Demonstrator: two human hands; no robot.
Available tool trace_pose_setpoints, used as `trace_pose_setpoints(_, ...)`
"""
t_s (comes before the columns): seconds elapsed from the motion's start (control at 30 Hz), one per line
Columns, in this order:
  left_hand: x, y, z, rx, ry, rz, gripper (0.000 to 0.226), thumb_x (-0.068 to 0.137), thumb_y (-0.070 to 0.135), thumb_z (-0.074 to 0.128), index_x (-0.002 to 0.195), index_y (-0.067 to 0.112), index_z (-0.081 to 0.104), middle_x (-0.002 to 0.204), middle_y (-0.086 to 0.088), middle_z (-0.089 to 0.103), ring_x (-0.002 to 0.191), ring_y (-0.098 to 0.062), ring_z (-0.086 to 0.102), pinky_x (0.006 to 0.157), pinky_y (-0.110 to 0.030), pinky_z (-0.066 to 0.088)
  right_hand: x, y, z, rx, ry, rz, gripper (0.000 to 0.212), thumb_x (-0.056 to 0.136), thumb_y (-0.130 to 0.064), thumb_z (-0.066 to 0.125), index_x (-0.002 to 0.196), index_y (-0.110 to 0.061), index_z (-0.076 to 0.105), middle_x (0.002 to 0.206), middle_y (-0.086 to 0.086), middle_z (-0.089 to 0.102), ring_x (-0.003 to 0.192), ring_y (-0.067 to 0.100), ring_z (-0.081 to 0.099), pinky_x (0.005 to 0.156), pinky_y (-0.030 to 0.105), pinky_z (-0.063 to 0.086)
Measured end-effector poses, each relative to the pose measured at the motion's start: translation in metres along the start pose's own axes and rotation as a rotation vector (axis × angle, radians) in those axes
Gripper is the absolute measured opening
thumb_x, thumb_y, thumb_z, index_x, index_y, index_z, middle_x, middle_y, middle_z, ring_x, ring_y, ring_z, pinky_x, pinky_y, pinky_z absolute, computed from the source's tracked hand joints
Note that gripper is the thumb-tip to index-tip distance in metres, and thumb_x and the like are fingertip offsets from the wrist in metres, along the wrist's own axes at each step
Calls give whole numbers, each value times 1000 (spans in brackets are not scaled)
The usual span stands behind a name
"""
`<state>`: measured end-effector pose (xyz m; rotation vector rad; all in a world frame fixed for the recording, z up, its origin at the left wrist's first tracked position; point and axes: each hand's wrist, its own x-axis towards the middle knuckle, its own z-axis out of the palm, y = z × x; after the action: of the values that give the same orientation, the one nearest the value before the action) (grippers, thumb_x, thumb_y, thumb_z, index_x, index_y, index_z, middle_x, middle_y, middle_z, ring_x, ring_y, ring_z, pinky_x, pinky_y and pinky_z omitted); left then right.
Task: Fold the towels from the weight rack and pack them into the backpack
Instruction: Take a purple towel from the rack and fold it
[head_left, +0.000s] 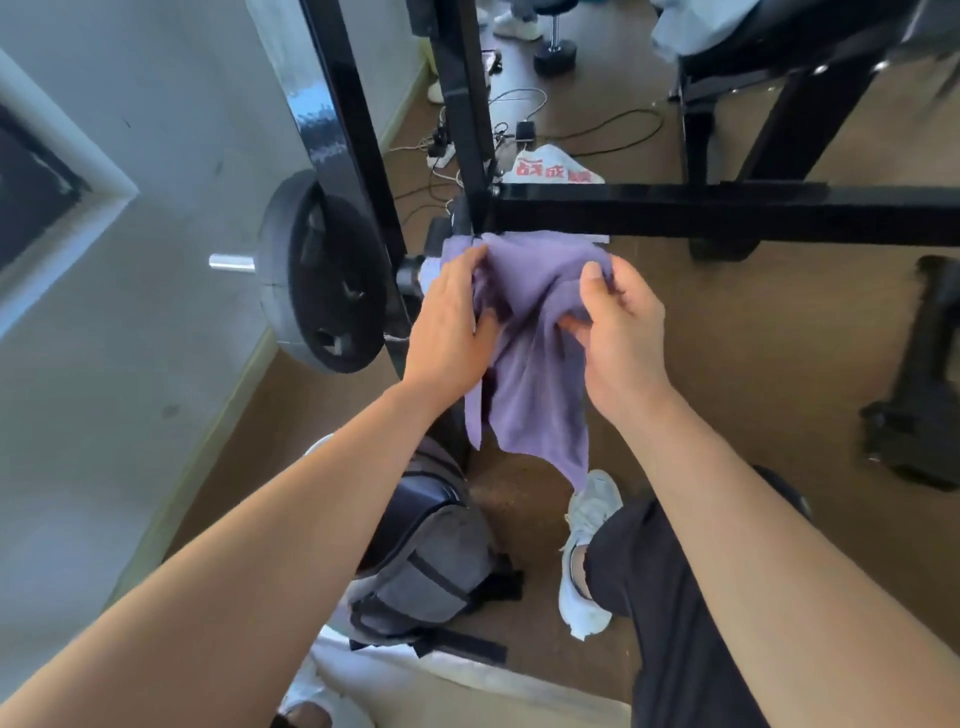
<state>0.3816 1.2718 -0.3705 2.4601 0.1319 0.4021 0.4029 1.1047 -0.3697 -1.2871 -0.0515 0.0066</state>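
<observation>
While the purple towel is clutched by left hand and right hand, the backpack is partly hidden below.

Both hands, left and right, pinch a purple towel below the black rack bar; grey backpack on floor.

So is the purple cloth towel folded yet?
Not folded: the purple cloth towel hangs crumpled, gripped by the left hand and right hand.

Red Chinese characters, printed on a white item on the floor, too blurred to read
</observation>
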Motion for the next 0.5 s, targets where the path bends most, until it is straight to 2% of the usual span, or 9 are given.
trace_pose_setpoints(0.07, 5, 0, 6, 37, -55, -4, 68, 92, 13, 61, 154, 19, 34, 152, -3, 47, 134, -25, 45, 99, -34, 41, 0, -6, -1, 119, -16, 50, 16, 106, -17, 49, 105, -14, 66, 102, 6, 71, 102, 23, 69, 87, 39, 59)
trace_pose_setpoints(0.13, 6, 3, 11, 14, -55, -21, 72, 89, 13, 65, 153, 17, 32, 153, -4, 43, 135, -25, 40, 99, -32, 37, 0, -9, 1, 154, -36, 75, 18, 108, -17, 46, 112, -11, 62, 111, 10, 69, 110, 26, 69, 88, 37, 60)
trace_pose_setpoints(0.27, 9, 3, 15, 0, 76, 0, 71, 79, 14, 73, 143, 12, 41, 139, -11, 41, 129, -26, 37, 107, -37, 37, 3, -9, -4, 169, -24, 118, 19, 110, -21, 41, 108, -11, 57, 99, 9, 68, 88, 16, 70, 77, 30, 57)
trace_pose_setpoints(0.3, 11, 4, 15, -18, 99, -21, 73, 79, 13, 74, 144, 13, 41, 140, -11, 39, 128, -24, 37, 107, -35, 38, 3, -9, -6, 164, -1, 134, 19, 109, -23, 41, 108, -13, 57, 101, 8, 68, 90, 17, 71, 77, 30, 57)
trace_pose_setpoints(0.37, 14, 7, 13, -94, 142, -117, 75, 80, 12, 76, 145, 16, 38, 143, -11, 34, 121, -18, 41, 103, -31, 43, 5, -7, -9, 138, 50, 164, 18, 108, -26, 44, 107, -18, 60, 107, 7, 70, 102, 23, 71, 83, 34, 59)
trace_pose_setpoints(0.43, 17, 12, 9, -160, 195, -256, 74, 83, 14, 78, 146, 19, 39, 144, -9, 35, 112, -18, 54, 94, -27, 49, 5, -4, -9, 76, 57, 152, 15, 105, -27, 50, 102, -18, 62, 103, 7, 69, 100, 26, 68, 84, 40, 57)
trace_pose_setpoints(0.5, 18, 14, 5, -158, 207, -369, 55, 88, 18, 77, 138, 19, 53, 133, -6, 54, 103, -19, 65, 85, -24, 51, 4, -2, -6, -58, 43, 118, 8, 101, -24, 57, 99, -20, 63, 101, 7, 69, 97, 25, 67, 83, 38, 54)
